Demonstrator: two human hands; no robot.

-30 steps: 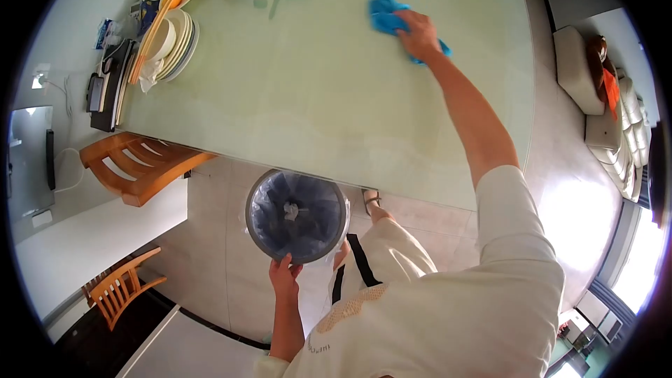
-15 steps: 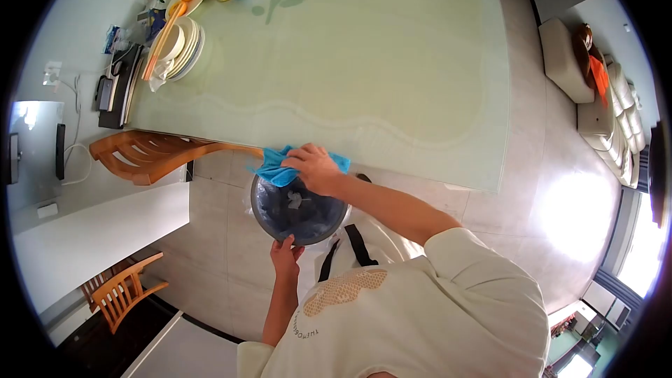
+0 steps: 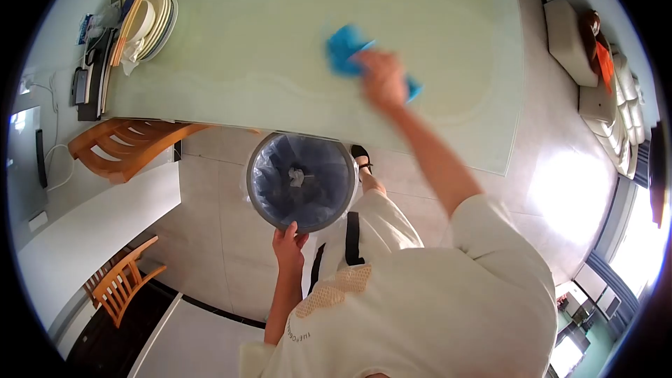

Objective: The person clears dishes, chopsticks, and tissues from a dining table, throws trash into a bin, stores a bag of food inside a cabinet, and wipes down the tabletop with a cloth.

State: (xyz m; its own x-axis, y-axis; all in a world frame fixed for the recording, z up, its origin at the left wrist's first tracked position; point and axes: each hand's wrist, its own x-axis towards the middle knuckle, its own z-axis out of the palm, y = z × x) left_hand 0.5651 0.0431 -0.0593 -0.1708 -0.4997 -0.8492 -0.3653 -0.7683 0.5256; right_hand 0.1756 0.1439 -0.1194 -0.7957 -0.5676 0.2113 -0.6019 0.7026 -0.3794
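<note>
While I watch from a distance through the head camera, the risk that worries me most sits at the near edge of the glass-topped table (image 3: 294, 91), where a sweep of the blue cloth (image 3: 344, 49) running too far sideways could carry loose bits past the trash bin (image 3: 337, 216) and onto the floor. The bin's mouth lies just below that edge, and I judge that its one-sided hold could let it tip or swing away if the wrist sags or the rim knocks the glass. A wide swipe to the left could also catch the stacked plates (image 3: 162, 31), with a bowl (image 3: 142, 19) and chopsticks (image 3: 129, 21) on top, though they stand well apart from the cloth. My right hand (image 3: 385, 80) reaches forward and inward over the tabletop, arm slanting up from the shoulder, palm down, its fingers gathered narrowly on the cloth, which spreads out on both sides; blur hides the exact finger placement. My left hand (image 3: 288, 246) reaches forward and low, forearm nearly straight, thumb over the near rim and fingers underneath, pinching the bin. Inside its dark liner (image 3: 269, 189) lies a crumpled white scrap (image 3: 297, 176), and I cannot tell whether the floor bears the bin's weight
</note>
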